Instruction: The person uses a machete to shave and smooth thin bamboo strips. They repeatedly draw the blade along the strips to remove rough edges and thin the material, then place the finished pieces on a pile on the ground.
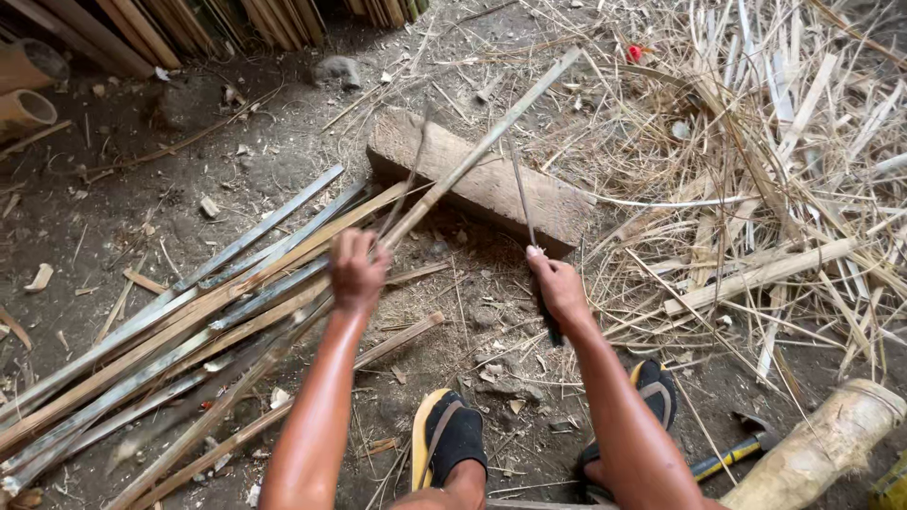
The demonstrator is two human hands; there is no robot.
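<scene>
Dirt ground point(123, 179) fills the frame. Big heap of dry bamboo shavings point(775, 179) at right. Pile of split bamboo slats point(161, 349) lower left to centre. Wooden block point(491, 184) upper centre. Thick bamboo pole section point(827, 444) lower right corner. Long bamboo strip point(482, 146) runs diagonally over the block, from centre toward top. Left hand point(357, 272) at centre, closed round the strip's lower end. Right hand point(559, 283) right of centre, gripping a thin knife blade point(521, 194) pointing up. Hammer point(732, 453) with yellow-black handle bottom right.
</scene>
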